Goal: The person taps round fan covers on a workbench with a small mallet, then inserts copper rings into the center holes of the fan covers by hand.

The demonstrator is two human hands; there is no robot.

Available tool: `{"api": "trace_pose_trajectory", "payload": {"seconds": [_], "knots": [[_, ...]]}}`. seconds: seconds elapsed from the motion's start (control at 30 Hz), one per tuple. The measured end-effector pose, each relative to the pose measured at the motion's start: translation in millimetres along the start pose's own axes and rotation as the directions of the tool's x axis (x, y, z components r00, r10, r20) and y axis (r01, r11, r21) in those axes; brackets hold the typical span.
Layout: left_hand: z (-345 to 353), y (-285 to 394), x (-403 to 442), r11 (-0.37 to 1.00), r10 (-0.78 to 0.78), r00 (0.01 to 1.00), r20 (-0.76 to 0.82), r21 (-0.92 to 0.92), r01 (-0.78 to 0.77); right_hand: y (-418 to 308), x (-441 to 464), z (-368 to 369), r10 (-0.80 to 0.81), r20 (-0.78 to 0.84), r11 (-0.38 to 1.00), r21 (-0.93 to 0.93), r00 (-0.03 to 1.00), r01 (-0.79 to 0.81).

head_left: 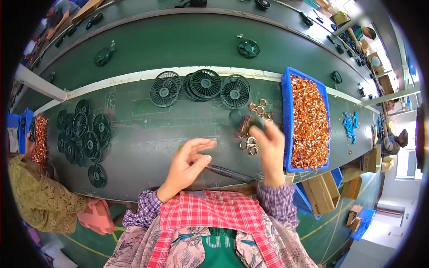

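Note:
My left hand point(190, 163) is open over the near part of the bench, fingers stretched to the right and thumb apart, with nothing seen in it. A slim black tool point(230, 173) lies just right of its thumb. My right hand point(270, 145), smeared by motion, is beside the blue tray. At its bent fingers is a dark blurred part point(255, 121) whose kind I cannot make out. Loose copper-coloured rings point(252, 151) lie around and below it. Several black round fan grilles point(234, 92) rest along the bench's back edge, some overlapping.
A blue tray point(287, 120) full of copper rings stands at right, with small blue pieces point(351, 127) beyond it. More black grilles point(90, 145) are heaped at left, near a co-worker's sleeve point(47, 198). Behind the white rail, a green belt point(178, 49) carries fan parts.

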State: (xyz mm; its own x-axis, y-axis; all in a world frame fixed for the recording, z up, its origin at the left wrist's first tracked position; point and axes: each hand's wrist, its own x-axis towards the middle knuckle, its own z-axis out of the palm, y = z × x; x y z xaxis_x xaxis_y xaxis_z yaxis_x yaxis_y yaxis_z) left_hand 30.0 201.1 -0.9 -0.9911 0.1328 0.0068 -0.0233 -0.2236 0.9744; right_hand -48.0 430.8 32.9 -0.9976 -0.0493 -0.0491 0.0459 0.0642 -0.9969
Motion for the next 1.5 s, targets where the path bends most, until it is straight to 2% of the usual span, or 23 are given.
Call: {"api": "trace_pose_trajectory", "payload": {"seconds": [0.03,0.07,0.13,0.2,0.23,0.27,0.3,0.4,0.47,0.5,0.53,0.57,0.6,0.67,0.73,0.87,0.97,1.07,1.17,1.27,1.33,1.43,1.5], "knots": [[0.5,-2.0,-5.5,1.0,-0.024,0.999,-0.034,-0.014,0.023,4.2,23.8,-0.3,-0.27,-0.055,0.941,-0.227,0.961,0.251],[1.7,-4.0,-9.5,1.0,-0.026,0.998,-0.051,-0.012,0.025,11.6,43.0,1.7,-0.524,-0.04,0.774,-0.44,0.851,0.455],[5.7,-4.5,-20.0,0.986,-0.157,0.974,0.163,0.082,0.145,17.8,71.0,5.7,-0.638,0.104,0.516,-0.678,0.763,0.524],[6.5,-0.8,-16.5,0.942,-0.049,0.969,0.242,0.333,-0.036,36.8,91.4,12.2,-0.61,0.145,0.417,-0.778,0.779,0.471],[7.2,-5.0,-18.9,0.934,0.008,0.974,0.226,0.347,-0.088,41.9,95.2,11.9,-0.587,0.184,0.435,-0.749,0.788,0.499],[-0.4,-9.2,-18.4,0.922,0.064,0.972,0.227,0.358,-0.145,56.2,103.6,8.9,-0.571,0.242,0.369,-0.778,0.784,0.509],[-7.5,-8.1,-19.7,0.913,0.072,0.988,0.138,0.389,-0.121,63.1,105.6,4.0,-0.54,0.272,0.403,-0.747,0.796,0.529],[-20.1,4.4,-26.6,0.874,0.172,0.977,0.128,0.437,-0.211,48.3,93.6,0.7,-0.454,0.354,0.412,-0.73,0.818,0.545],[-56.2,34.6,-36.4,0.863,0.128,0.984,-0.127,0.502,-0.048,37.4,84.9,-1.9,-0.405,0.347,0.459,-0.723,0.846,0.516],[-78.2,42.8,-42.1,0.845,0.19,0.945,-0.267,0.534,-0.019,28.7,78.8,-2.0,-0.397,0.316,0.458,-0.745,0.862,0.485],[-104.2,51.7,-48.3,0.822,0.258,0.881,-0.396,0.569,0.015,21.1,74.2,1.0,-0.395,0.283,0.464,-0.76,0.874,0.456],[-127.5,58.9,-56.7,0.809,0.262,0.768,-0.584,0.567,0.155,15.1,67.0,0.9,-0.415,0.259,0.479,-0.753,0.872,0.451],[-149.4,66.0,-65.5,0.707,0.351,0.63,-0.692,0.637,0.307,15.6,64.1,-2.2,-0.423,0.223,0.521,-0.733,0.878,0.437],[-177.7,76.7,-81.6,0.394,0.581,0.493,-0.648,0.754,0.526,13.6,53.8,-6.2,-0.412,0.19,0.553,-0.725,0.891,0.411],[-194.5,75.9,-89.0,0.221,0.601,0.538,-0.591,0.77,0.599,19.1,44.3,-10.0,-0.419,0.215,0.551,-0.711,0.882,0.436],[-204.5,49.3,-85.6,0.179,0.597,0.535,-0.597,0.75,0.637,13.4,24.6,1.6,-0.394,0.279,0.523,-0.715,0.876,0.463],[-211.6,32.1,-86.6,0.191,0.652,0.534,-0.539,0.798,0.572,11.4,17.9,1.9,-0.355,0.26,0.599,-0.674,0.898,0.432],[-202.1,40.3,-91.6,0.207,0.674,0.539,-0.505,0.83,0.518,5.5,15.6,4.8,-0.357,0.272,0.578,-0.688,0.894,0.44],[-175.9,56.9,-96.6,0.085,0.602,0.718,-0.351,0.921,0.379,3.7,13.5,11.3,-0.355,0.266,0.586,-0.684,0.897,0.434],[-149.0,41.6,-90.6,0.198,0.405,0.871,-0.278,0.957,0.214,0.7,14.7,23.0,-0.318,0.29,0.602,-0.674,0.903,0.429],[-147.6,31.8,-82.3,0.238,0.353,0.903,-0.245,0.957,0.166,-1.6,14.0,28.2,-0.337,0.304,0.58,-0.678,0.891,0.451],[-160.6,45.1,-61.4,0.31,0.424,0.879,-0.22,0.947,0.088,-5.9,14.3,32.7,-0.339,0.294,0.601,-0.664,0.894,0.446],[-189.3,62.2,-43.6,0.191,0.507,0.824,-0.251,0.966,0.177,-9.3,16.6,35.3,-0.322,0.262,0.658,-0.629,0.91,0.414]]}}
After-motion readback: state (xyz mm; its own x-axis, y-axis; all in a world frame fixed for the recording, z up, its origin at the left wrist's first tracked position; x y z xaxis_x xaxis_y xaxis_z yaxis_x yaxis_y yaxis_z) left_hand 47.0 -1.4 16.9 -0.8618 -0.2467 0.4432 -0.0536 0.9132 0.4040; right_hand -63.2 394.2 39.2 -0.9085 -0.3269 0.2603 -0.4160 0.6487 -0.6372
